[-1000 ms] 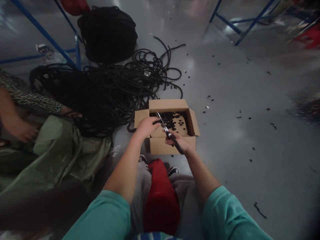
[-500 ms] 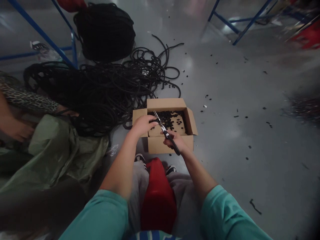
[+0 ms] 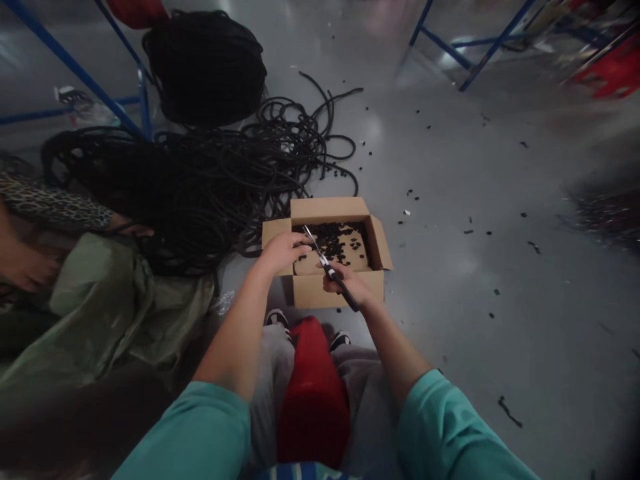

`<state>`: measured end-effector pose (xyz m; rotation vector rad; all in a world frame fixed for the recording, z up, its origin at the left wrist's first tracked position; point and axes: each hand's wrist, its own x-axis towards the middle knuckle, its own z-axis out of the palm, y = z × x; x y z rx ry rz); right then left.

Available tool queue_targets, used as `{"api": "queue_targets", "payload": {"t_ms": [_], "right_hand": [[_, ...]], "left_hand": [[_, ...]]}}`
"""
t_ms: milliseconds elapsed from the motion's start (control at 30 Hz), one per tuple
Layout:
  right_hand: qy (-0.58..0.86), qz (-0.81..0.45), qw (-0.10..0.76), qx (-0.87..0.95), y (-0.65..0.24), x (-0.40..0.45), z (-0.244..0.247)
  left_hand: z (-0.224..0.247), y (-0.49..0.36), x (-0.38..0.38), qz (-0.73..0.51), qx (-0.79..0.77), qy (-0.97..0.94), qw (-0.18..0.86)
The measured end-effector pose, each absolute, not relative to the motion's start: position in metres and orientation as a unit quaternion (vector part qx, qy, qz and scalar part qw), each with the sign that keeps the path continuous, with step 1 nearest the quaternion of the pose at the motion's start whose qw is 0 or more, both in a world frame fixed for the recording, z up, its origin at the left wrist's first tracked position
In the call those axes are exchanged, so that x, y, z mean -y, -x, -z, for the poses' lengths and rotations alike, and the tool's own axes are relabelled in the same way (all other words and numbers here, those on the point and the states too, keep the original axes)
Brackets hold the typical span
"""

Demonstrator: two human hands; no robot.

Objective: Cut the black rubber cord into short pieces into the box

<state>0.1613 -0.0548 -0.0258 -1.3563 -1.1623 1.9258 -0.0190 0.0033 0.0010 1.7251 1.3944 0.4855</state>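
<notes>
Over the open cardboard box (image 3: pixel 338 292), my left hand (image 3: pixel 283 253) is closed, fingers pinched around a black cord (image 3: pixel 314 245) that is mostly hidden by them. My right hand (image 3: pixel 356 287) grips black-handled scissors (image 3: pixel 342 288), their metal blades pointing away from me and to the left, right beside my left fingertips. Whether the blades touch the cord I cannot tell. Many small black cut pieces (image 3: pixel 334 235) lie scattered on the box's bottom.
A large heap of loose black cord (image 3: pixel 225 160) spreads behind and left of the box, beside a big cord bundle (image 3: pixel 205 70). At left, another person's hand (image 3: pixel 33 265) is near a green sheet (image 3: pixel 110 313). Blue metal frame legs (image 3: pixel 145 103) stand behind. Black scraps dot the grey floor (image 3: pixel 450 300).
The whole view has shifted slightly left. Both hands stay over the box with the scissors beside my left fingertips; the angle between the hands is nearly the same.
</notes>
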Motion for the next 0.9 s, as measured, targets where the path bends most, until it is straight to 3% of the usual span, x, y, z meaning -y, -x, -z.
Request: {"api": "queue_targets", "payload": {"t_ms": [333, 900], "right_hand": [[0.493, -0.707, 0.27, 0.428, -0.163, 0.056, 0.021], [0.518, -0.688, 0.275, 0.428, -0.164, 0.055, 0.026]], "left_hand": [[0.001, 0.011, -0.001, -0.239, -0.513, -0.581, 0.585], [0.01, 0.01, -0.001, -0.293, -0.523, -0.485, 0.637]]}}
